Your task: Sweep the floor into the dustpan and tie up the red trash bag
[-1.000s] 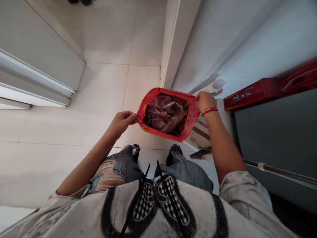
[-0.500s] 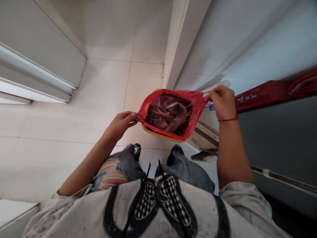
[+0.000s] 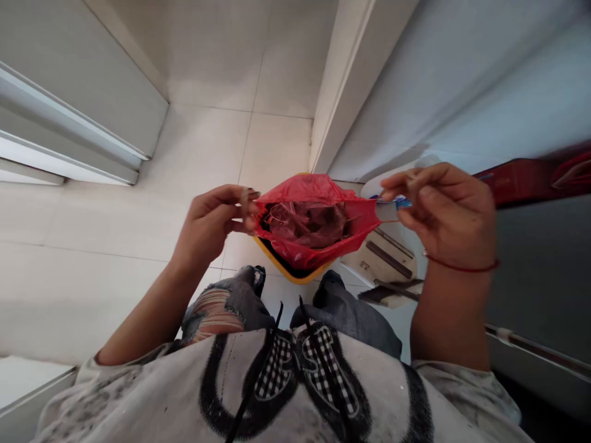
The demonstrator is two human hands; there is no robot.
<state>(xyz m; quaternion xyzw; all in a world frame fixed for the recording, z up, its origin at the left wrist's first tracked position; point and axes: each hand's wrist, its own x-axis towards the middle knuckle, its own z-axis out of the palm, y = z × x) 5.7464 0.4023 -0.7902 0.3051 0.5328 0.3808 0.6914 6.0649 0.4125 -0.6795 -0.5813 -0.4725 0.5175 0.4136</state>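
Note:
A red plastic bag [image 3: 302, 187] hangs stretched between my two hands, its mouth spread. Crumpled translucent plastic and thin sticks [image 3: 309, 223] lie inside it. Fingers of my left hand [image 3: 217, 218] pinch the left side of the bag's rim. On the right, my right hand [image 3: 447, 209] grips the bag's handle, which is drawn taut toward the fingers. Beneath the bag shows the yellow rim of a trash bin [image 3: 295, 278], with a dark gap between rim and bag at the near side. The lower part of the bin is hidden.
A dustpan [image 3: 378, 261] and a broom head [image 3: 390, 292] are on the floor right of the bin. A red box [image 3: 512, 184] stands by the right wall. White cabinets [image 3: 92, 80] are at left, and a wall edge [image 3: 341, 86] juts ahead.
Both hands have risen closer to the camera with the bag. The bag has come up off the bin's rim, its mouth is narrower, and more of the bin shows below.

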